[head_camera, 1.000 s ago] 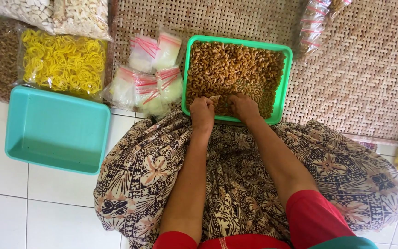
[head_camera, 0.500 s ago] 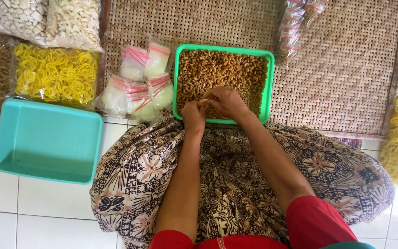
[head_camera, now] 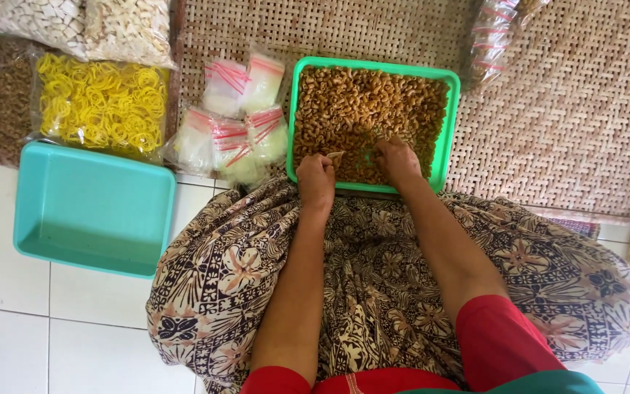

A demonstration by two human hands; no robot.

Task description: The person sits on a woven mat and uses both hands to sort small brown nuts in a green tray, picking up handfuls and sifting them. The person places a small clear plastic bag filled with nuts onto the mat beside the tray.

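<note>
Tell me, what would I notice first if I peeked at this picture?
Probably the bright green tray at the top middle, heaped with brown curly snacks, where the left hand and right hand dig in at its near edge. Next, the big bag of yellow rings at upper left, with an aqua tub on the white floor tiles below it.

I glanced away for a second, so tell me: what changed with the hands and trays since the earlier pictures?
Both hands stay at the near edge of the green plastic tray of brown curly snacks. The right hand has drawn slightly apart from the left hand, baring a patch of tray floor between them. The empty turquoise plastic tub, small sealed clear bags and woven mat lie as before.
</note>
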